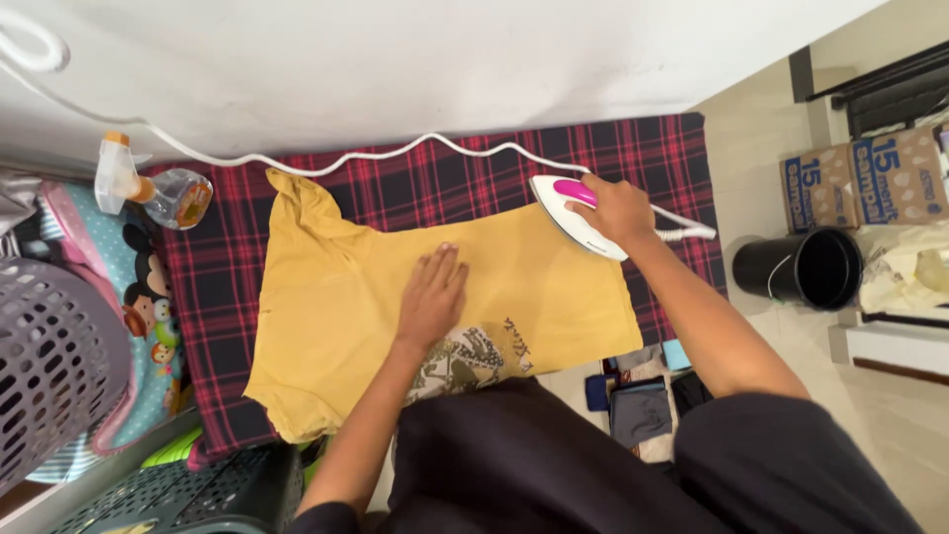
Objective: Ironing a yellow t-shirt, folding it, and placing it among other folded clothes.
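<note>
A yellow T-shirt point(336, 326) lies spread flat on a red and black plaid cloth point(425, 183). My left hand point(432, 294) rests palm down on the middle of the shirt, fingers together. My right hand point(618, 210) grips the pink handle of a white iron point(565, 213), which sits at the shirt's far right corner. A white cord point(326, 166) runs from the iron along the wall to the left.
A spray bottle point(158, 188) lies at the cloth's left end. A grey laundry basket point(49, 366) and a patterned cushion point(138, 287) are at left. A black bin point(806, 267) and cardboard boxes point(860, 183) stand at right.
</note>
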